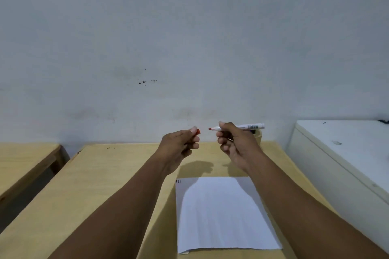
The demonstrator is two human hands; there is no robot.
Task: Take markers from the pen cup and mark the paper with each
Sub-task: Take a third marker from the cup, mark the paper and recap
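My right hand (pixel 234 143) holds a white marker (pixel 250 126) level above the table, its bare red tip pointing left. A short gap away, my left hand (pixel 181 145) pinches the red cap (pixel 198 132) between thumb and fingers. Both hands hover over the far half of the wooden table (pixel 101 185). A white sheet of paper (pixel 221 216) lies below them near the front edge, with small dark marks at its top left corner. The pen cup (pixel 258 135), a wooden-coloured holder, is mostly hidden behind my right hand.
A white cabinet (pixel 345 153) stands close to the table's right side. A second wooden table (pixel 23 162) sits to the left across a narrow gap. A pale wall runs right behind the table's far edge.
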